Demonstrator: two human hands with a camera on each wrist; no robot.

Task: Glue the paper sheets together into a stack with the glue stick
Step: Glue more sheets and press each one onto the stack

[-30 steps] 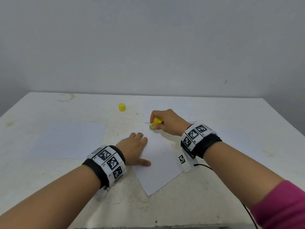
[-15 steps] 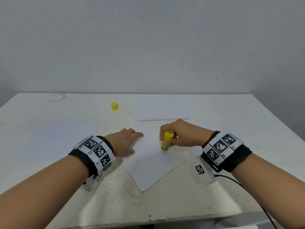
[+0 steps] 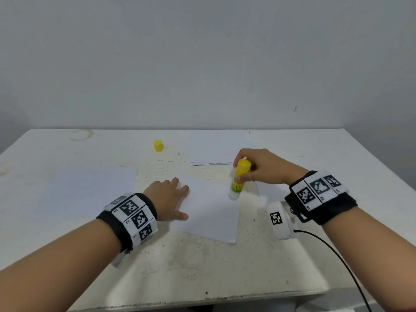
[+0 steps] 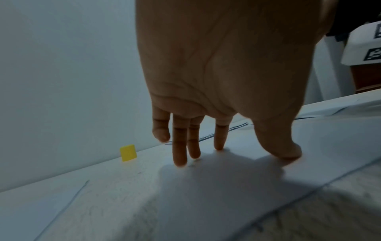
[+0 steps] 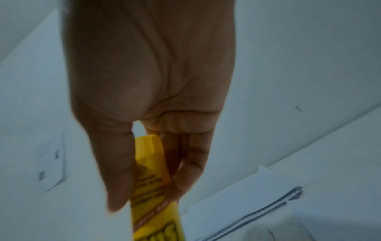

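A white paper sheet (image 3: pixel 209 212) lies skewed on the table in front of me. My left hand (image 3: pixel 167 199) presses flat on its left part, fingers straight (image 4: pixel 179 156). My right hand (image 3: pixel 258 167) grips a yellow glue stick (image 3: pixel 239 179), tip down at the sheet's right edge; in the right wrist view thumb and fingers curl round the glue stick (image 5: pixel 152 187). A small stack of white sheets (image 3: pixel 216 149) lies behind, at the far middle of the table. Another single sheet (image 3: pixel 90 190) lies to the left.
The yellow glue cap (image 3: pixel 158 145) stands at the far middle-left of the white table (image 3: pixel 202 271); it also shows as the cap (image 4: pixel 128 152) in the left wrist view. A black cable (image 3: pixel 337 257) runs off the front right edge. A grey wall rises behind the table.
My right hand drew the glue stick from the sheet's far corner toward me and right, and now holds it at the right edge. The left hand stayed pressing on the sheet.
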